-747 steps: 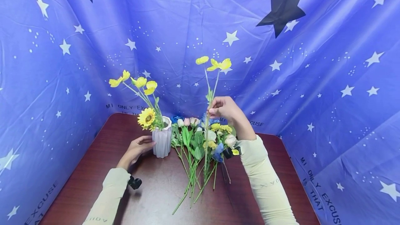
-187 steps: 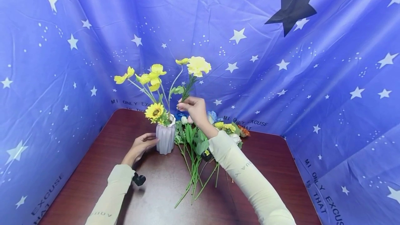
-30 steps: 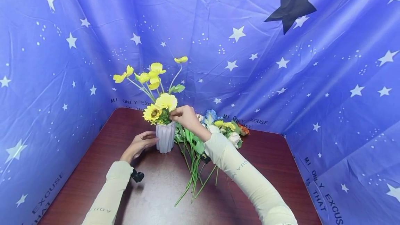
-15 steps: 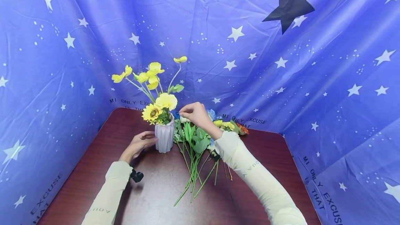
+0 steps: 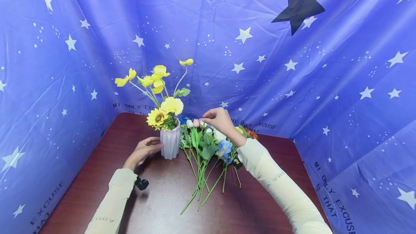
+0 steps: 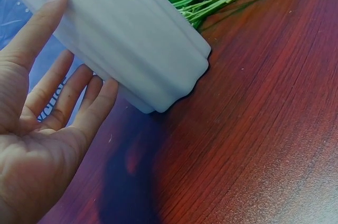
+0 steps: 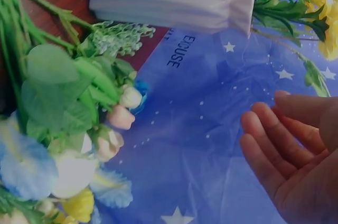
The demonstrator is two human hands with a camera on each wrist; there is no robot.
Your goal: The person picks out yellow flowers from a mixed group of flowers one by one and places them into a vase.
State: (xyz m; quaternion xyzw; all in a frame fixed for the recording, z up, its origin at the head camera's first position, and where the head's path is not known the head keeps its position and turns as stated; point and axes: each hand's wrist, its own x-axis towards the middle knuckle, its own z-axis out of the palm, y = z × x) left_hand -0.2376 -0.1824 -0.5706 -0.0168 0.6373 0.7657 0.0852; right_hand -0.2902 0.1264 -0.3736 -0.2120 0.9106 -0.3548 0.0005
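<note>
A ribbed pale vase (image 5: 170,143) stands upright with a yellow sunflower (image 5: 157,117), a pale yellow carnation-like flower (image 5: 172,105) and several tall yellow poppy-like flowers (image 5: 157,82) in it. My left hand (image 5: 145,151) touches the vase's left side with thumb and fingertips, its fingers loosely extended, not wrapped round it. To the right of the vase, my right hand (image 5: 221,121) hovers over the pile of flowers with relaxed fingers. In the right wrist view, nothing lies between the right hand's (image 7: 296,150) thumb and fingers.
Loose flowers lie right of the vase: pink and white buds (image 5: 196,122), a blue flower (image 5: 225,148), an orange flower (image 5: 251,133), leaves and green stems (image 5: 202,181) pointing toward me. A starry blue cloth (image 5: 208,28) surrounds the dark wooden table (image 5: 156,205).
Since about six seconds ago the carnation-like flower has gone into the vase. Over the last second my right hand let go of it and moved right. My left hand stays at the vase.
</note>
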